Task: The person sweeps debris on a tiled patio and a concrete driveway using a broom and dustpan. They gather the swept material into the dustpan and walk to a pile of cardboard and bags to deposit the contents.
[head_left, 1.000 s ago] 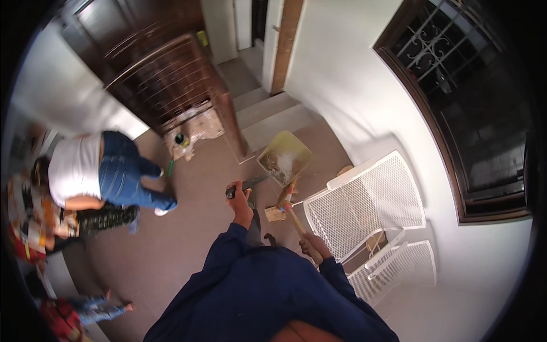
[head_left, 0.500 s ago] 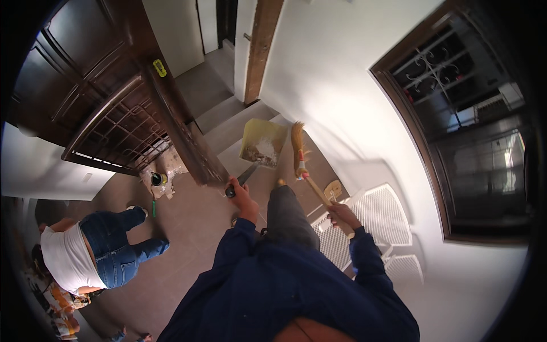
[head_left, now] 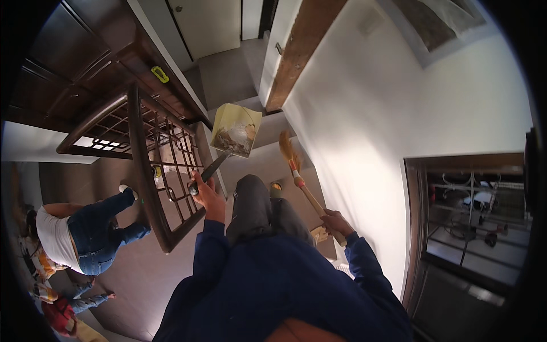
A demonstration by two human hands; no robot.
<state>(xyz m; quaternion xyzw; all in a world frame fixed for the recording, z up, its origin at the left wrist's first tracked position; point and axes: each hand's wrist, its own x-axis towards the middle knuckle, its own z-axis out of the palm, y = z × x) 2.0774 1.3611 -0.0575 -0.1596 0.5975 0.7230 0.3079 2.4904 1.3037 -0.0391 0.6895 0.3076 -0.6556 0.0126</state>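
My left hand (head_left: pixel 208 198) is closed round the dark handle of a yellow dustpan (head_left: pixel 221 126), close beside the wooden railing. Grey and whitish debris lies in the pan, which is held out ahead of me over the stairs. In my right hand (head_left: pixel 337 223) is the light wooden stick of a broom (head_left: pixel 307 195). Its straw bristles point away from me, near the white wall. Both of my knees show between the two tools, and one shoe is partly visible.
A brown railing with a metal grille (head_left: pixel 171 165) stands close on my left. Steps (head_left: pixel 265 134) lead up ahead toward a pale door (head_left: pixel 208 25). A wood-edged post (head_left: pixel 307 51) and white wall (head_left: pixel 353 125) border the right. Another person in jeans (head_left: pixel 105 228) bends over at left.
I have moved forward onto the stairs, with dustpan and broom still in my hands. The railing is now beside my left hand, and the white slatted panels have mostly left view.
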